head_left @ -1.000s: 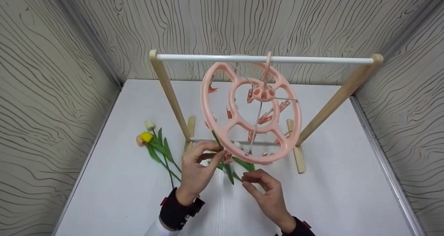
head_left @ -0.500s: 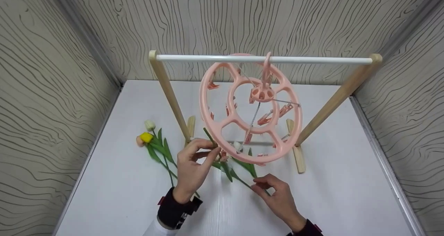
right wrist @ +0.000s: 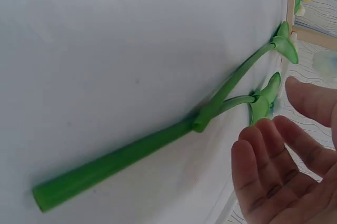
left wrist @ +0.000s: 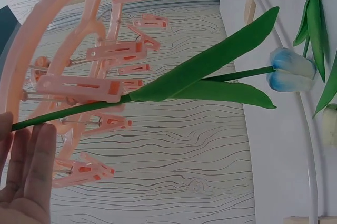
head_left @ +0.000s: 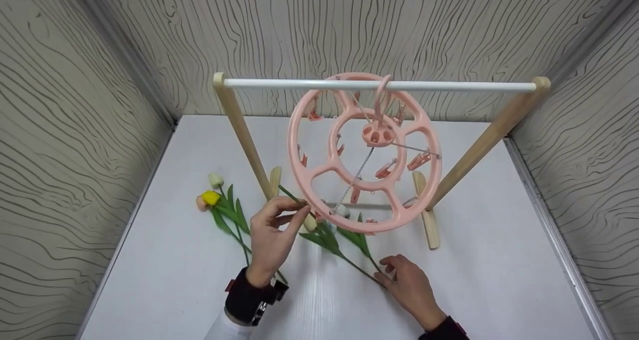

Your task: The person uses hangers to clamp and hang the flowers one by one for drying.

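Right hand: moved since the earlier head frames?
Yes: judged against the stand's white top rail, the right hand has shifted right and toward the person.

In the head view, the hanger [head_left: 378,134] partly hides a white flower [head_left: 342,210], the left hand [head_left: 269,242] covers part of a stem [head_left: 282,276], and the bench [head_left: 164,300] is cut off below. The right wrist view crops the right hand [right wrist: 303,182]; the left wrist view, the hanger.

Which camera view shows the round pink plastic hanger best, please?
The head view: the round pink plastic hanger appears almost whole, hooked over the straight white bar. The left wrist view shows only part, with pink plastic clips closer; the right wrist view, none.
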A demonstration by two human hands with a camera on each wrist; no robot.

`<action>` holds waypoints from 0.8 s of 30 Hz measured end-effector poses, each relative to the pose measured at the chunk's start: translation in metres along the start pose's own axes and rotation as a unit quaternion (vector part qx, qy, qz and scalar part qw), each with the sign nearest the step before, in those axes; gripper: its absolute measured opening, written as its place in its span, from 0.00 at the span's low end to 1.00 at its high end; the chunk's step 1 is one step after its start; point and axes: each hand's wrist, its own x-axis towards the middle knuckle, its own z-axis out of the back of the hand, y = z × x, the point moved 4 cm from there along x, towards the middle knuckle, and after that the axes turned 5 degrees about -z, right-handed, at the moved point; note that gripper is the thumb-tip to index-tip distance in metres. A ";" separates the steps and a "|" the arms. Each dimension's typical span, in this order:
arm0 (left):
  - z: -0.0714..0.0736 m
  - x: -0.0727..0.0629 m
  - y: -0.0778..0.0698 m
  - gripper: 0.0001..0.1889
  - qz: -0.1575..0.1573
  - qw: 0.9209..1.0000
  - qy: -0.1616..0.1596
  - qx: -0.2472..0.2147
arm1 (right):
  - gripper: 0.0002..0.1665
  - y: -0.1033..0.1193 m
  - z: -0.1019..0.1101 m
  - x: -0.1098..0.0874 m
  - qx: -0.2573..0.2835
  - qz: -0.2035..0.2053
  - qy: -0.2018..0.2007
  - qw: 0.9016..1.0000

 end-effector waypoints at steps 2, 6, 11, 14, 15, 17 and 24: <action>0.000 0.000 0.000 0.10 0.005 1.000 -0.001 0.002 | 0.13 -0.001 -0.002 0.000 -0.002 0.001 0.001 1.000; 0.001 0.000 0.001 0.09 0.012 1.000 -0.002 0.005 | 0.10 0.000 -0.008 -0.003 -0.015 0.017 0.009 1.000; 0.001 -0.002 0.003 0.09 0.010 1.000 -0.001 0.005 | 0.11 -0.001 -0.015 -0.005 -0.033 0.023 0.023 0.999; 0.001 -0.002 0.004 0.09 0.012 1.000 -0.001 0.005 | 0.10 -0.002 -0.018 -0.005 -0.041 0.018 0.028 0.999; 0.001 -0.003 0.004 0.09 0.014 1.000 -0.002 0.006 | 0.10 -0.002 -0.018 -0.004 -0.043 0.017 0.030 0.998; 0.001 -0.003 0.004 0.10 0.016 1.000 -0.003 0.005 | 0.09 -0.001 -0.019 -0.003 -0.047 0.014 0.035 0.998; 0.000 -0.004 0.006 0.10 0.016 1.000 -0.004 0.002 | 0.09 0.001 -0.021 -0.003 -0.057 0.019 0.043 0.997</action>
